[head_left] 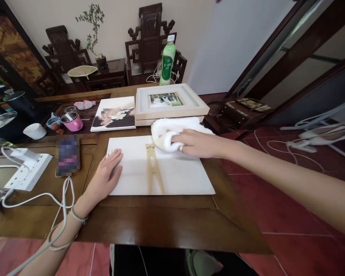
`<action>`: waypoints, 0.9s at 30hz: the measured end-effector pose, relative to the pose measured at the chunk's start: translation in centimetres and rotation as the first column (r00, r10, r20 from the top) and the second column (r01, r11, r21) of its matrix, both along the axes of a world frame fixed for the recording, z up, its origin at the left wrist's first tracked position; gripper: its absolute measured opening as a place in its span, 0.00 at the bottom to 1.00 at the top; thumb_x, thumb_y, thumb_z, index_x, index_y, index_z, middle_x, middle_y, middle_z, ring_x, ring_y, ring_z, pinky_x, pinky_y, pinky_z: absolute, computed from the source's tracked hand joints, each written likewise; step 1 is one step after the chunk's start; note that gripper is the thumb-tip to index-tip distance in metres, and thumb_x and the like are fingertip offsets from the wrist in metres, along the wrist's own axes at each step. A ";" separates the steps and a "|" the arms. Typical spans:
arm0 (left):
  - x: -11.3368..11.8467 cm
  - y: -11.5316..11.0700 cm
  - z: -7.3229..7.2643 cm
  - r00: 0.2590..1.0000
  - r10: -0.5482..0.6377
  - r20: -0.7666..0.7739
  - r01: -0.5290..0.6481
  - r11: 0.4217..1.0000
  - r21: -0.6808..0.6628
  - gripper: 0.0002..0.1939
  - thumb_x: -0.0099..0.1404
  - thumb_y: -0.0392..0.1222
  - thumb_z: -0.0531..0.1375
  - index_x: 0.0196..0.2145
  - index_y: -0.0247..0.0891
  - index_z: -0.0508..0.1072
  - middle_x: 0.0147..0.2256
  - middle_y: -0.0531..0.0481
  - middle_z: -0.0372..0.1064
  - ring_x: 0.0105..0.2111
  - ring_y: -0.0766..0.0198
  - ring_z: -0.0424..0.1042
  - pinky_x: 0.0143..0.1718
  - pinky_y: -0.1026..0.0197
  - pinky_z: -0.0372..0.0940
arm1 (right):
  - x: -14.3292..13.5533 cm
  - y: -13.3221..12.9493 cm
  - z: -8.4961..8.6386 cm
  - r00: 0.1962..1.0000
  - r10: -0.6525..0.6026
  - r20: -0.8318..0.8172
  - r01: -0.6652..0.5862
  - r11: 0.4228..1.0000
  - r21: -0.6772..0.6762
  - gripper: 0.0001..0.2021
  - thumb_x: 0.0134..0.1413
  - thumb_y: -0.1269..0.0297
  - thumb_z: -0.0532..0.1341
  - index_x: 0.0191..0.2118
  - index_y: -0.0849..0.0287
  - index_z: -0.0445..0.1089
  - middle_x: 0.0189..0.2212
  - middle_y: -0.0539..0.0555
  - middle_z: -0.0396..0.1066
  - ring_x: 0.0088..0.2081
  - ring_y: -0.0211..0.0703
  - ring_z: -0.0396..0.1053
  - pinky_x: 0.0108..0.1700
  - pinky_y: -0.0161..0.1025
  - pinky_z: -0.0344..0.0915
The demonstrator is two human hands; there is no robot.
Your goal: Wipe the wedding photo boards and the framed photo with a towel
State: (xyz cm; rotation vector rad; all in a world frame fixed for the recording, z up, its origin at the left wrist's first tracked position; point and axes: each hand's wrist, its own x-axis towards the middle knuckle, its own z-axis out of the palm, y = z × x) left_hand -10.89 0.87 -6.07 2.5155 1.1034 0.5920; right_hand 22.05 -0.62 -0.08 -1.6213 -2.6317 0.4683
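Note:
A white board (129, 176) lies flat on the wooden table, with a tan A-shaped stand piece (153, 165) on its middle. My left hand (107, 174) rests on the board's left edge, fingers stretched out and holding nothing. Over the board's upper right part, my right hand (193, 143) has its fingers closed on a white cloth (172, 128), with a ring on one finger. The cloth touches the board near the top of the stand piece and reaches back to the framed picture's front edge.
Behind the board are a photo panel (115, 111), a framed picture (166, 100) and a green bottle (167, 63). At the left are a phone (67, 155), a power strip (28, 172), loose cables, a white cup (35, 131) and a pink mug (73, 122). The table's front edge (161, 230) is near.

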 end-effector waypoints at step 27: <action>-0.1 0.0 0.0 1.000 -0.001 -0.002 0.001 1.000 -0.008 0.23 0.71 0.44 0.49 0.61 0.36 0.64 0.63 0.39 0.59 0.65 0.50 0.54 0.64 0.38 0.51 | -2.3 -11.1 0.6 0.985 -0.035 -0.168 0.010 0.990 -0.144 0.20 0.38 0.79 0.51 0.36 0.54 0.71 0.63 0.51 0.60 0.67 0.59 0.44 0.65 0.66 0.47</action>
